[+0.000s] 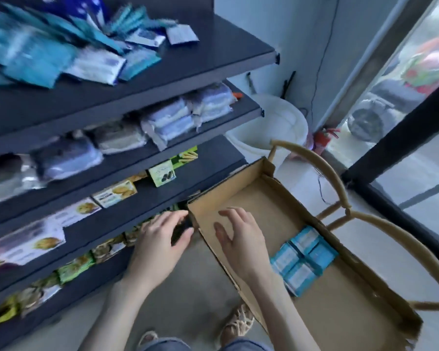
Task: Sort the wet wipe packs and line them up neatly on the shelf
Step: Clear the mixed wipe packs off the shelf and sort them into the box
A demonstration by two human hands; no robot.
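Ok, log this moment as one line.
left hand: at cardboard box corner, grip unclear | right hand: open, over box | blue packs: in box | top-shelf packs: jumbled

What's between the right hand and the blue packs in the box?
Head view: only bare cardboard box floor separates the right hand from the blue packs.

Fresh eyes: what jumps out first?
Two hands mid-frame: the right hand spread over an open cardboard box, the left hand at its corner by the shelves. A cluster of blue packs sits inside the box, lower right; a jumbled heap of teal and white packs lies on the top shelf, upper left.
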